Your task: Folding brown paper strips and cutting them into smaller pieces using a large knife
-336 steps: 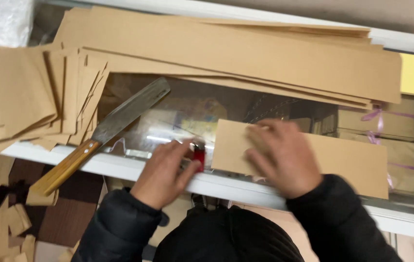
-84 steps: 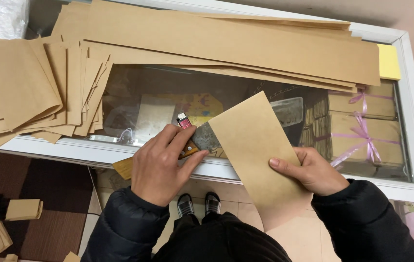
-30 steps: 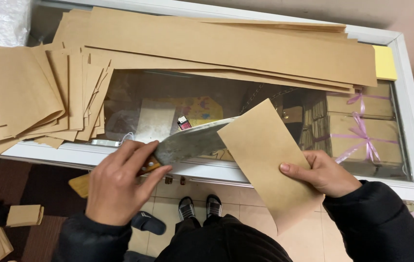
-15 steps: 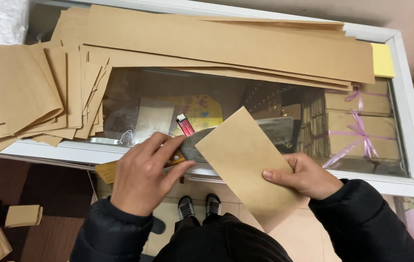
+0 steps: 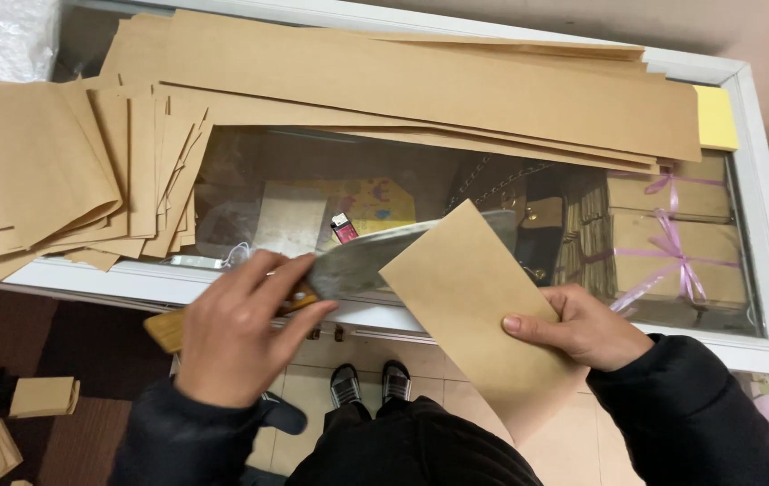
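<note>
Left hand (image 5: 239, 337) clamped on wooden handle of knife (image 5: 402, 256), blade slid inside folded kraft sheet (image 5: 484, 315) along crease, likely for slitting; right hand (image 5: 583, 326) pinches sheet edge, holds it taut over glass counter (image 5: 745, 346); cut sheets (image 5: 51, 180) stacked far left

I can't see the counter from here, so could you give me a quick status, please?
Left hand grips knife. Right hand holds folded brown sheet. Blade inside the fold. Nothing obstructing.
</note>
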